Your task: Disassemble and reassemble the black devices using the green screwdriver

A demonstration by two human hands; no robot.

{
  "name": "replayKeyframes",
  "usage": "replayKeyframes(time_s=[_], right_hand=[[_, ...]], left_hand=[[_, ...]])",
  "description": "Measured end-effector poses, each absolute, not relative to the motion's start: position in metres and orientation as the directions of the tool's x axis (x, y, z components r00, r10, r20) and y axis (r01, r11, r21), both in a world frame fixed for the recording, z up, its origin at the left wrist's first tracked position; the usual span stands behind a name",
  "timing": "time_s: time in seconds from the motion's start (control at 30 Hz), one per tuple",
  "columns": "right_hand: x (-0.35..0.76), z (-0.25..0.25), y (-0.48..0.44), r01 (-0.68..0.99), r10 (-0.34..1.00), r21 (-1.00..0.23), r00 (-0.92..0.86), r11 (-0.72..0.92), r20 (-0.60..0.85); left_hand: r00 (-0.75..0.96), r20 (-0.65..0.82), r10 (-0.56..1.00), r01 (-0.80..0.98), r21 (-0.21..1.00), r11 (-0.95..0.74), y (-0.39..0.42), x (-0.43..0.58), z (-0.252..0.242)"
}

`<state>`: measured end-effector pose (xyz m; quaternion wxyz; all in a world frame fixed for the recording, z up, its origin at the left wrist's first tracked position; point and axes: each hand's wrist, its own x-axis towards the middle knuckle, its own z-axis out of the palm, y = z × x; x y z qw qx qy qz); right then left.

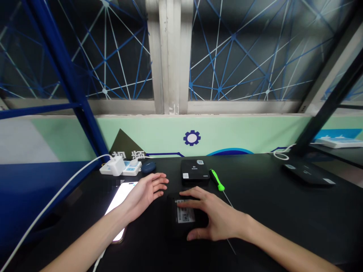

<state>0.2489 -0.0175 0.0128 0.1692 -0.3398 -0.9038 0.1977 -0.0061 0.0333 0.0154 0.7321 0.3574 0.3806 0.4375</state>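
My right hand (207,214) spreads over a black box (185,214), though I cannot tell if it is clamped. My open left hand (146,193) sits just above my lit phone (120,200).

Box (173,223) hidden under right hand (215,216), label (185,214) illegible

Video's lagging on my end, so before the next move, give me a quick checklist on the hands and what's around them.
1. Right hand on the labelled black box: ok, spread across it.
2. Left hand free: ok, empty, beside the lit phone.
3. Green-handled screwdriver within reach: ok, lying on the table right of the box, its shaft running under the right hand.
4. Second black box apart from the first: ok, a gap shows between them.
5. Screws on the labelled black box: cannot tell, hand and shadow hide them.
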Motion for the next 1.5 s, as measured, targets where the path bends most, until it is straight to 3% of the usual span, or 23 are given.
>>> replayKeyframes(time_s=[1.03,1.5], right_hand=[[0.262,0.015,-0.012,0.581,0.658,-0.309,-0.688,0.752,0.306],[0.262,0.015,-0.012,0.623,0.730,-0.392,-0.638,0.676,0.245]], left_hand=[[0.322,-0.198,0.926,-0.365,0.876,0.315,0.035,-0.009,0.015],[0.304,-0.200,0.931,-0.345,0.888,0.304,0.035,-0.007,0.015]])
